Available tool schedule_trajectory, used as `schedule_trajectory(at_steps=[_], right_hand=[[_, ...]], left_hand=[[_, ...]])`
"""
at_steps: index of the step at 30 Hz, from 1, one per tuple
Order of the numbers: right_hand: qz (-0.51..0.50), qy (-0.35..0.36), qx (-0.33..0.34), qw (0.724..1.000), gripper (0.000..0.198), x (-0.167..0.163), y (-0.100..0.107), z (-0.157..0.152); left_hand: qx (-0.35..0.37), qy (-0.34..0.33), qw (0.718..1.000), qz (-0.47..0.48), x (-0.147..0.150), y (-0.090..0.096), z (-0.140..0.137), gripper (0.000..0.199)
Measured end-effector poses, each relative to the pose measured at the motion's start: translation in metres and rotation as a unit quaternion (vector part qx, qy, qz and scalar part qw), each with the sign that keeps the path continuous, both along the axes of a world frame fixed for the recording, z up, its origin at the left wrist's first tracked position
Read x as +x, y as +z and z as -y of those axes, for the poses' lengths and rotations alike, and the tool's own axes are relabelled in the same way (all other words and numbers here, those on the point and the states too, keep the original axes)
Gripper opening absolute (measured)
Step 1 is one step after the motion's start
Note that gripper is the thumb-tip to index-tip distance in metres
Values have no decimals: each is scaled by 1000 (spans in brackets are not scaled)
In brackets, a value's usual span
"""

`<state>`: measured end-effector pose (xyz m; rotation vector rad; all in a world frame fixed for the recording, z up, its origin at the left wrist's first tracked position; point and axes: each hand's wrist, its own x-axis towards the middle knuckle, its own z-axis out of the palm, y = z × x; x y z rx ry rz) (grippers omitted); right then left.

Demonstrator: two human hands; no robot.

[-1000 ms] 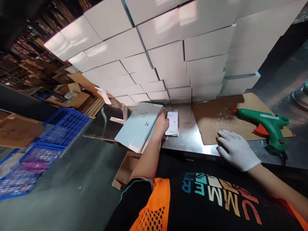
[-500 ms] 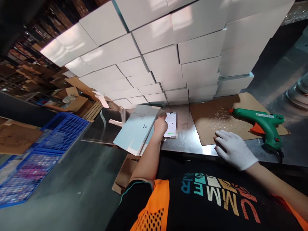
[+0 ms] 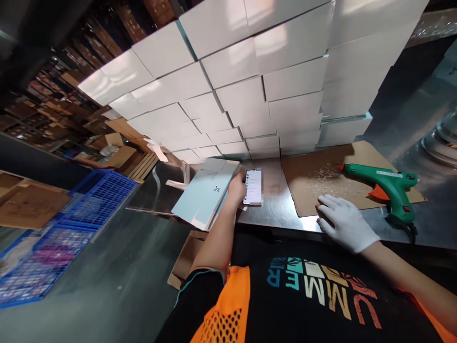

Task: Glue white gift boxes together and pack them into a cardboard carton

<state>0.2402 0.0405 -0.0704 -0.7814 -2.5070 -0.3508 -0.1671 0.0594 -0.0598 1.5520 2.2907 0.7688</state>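
A phone (image 3: pixel 253 188) with a lit screen showing a list lies on the metal table. My bare left hand (image 3: pixel 236 189) is at its left edge with the fingers curled; no grip on the phone shows. Beside this hand sit light-blue flat boxes (image 3: pixel 202 193) with a small black mark. My right hand (image 3: pixel 347 224), in a white glove, rests by the front edge of a brown cardboard sheet (image 3: pixel 300 178), fingers spread and holding nothing. To its right lies a green glue gun (image 3: pixel 383 176) with an orange trigger and a red nozzle tip, pointing left.
A tall wall of stacked white boxes (image 3: pixel 243 105) stands at the table's back. Dried glue scraps (image 3: pixel 323 178) lie on the cardboard. At left on the floor are blue plastic crates (image 3: pixel 96 197). An opened carton (image 3: pixel 183 257) sits below the table edge.
The phone screen has switched from a mostly white page to a list. My left index finger has drawn back from the screen's upper left. My right hand and the glue gun stay put.
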Motion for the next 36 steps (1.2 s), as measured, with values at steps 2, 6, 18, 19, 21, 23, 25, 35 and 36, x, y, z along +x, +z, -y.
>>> schedule_trajectory(at_steps=[2,6,18,19,21,23,25,35,36], right_hand=[[3,-1,-6,1000,27,-1,1,0],[11,-3,-29,999,27,-1,4,1],[8,10,-52,999,27,-1,4,0],[7,11,-50,999,27,-2,4,0],[9,11,-52,999,27,-2,6,0],[13,11,-62,998,27,-2,7,1],[11,11,-71,997,26,-2,7,1],[16,6,-42,999,29,-2,4,0],[16,8,-40,999,29,-2,4,0]], left_hand=[[-3,-4,1000,10,-4,0,8,67],[13,-23,999,21,-6,-3,36,63],[32,-60,997,-24,3,-20,64,51],[29,-56,998,-29,3,-20,62,52],[26,-45,998,-38,4,-21,58,60],[38,-38,998,-31,4,-21,57,73],[64,-41,997,-4,3,-23,59,78],[74,-48,996,3,3,-25,65,44],[70,-44,997,-3,3,-25,65,46]])
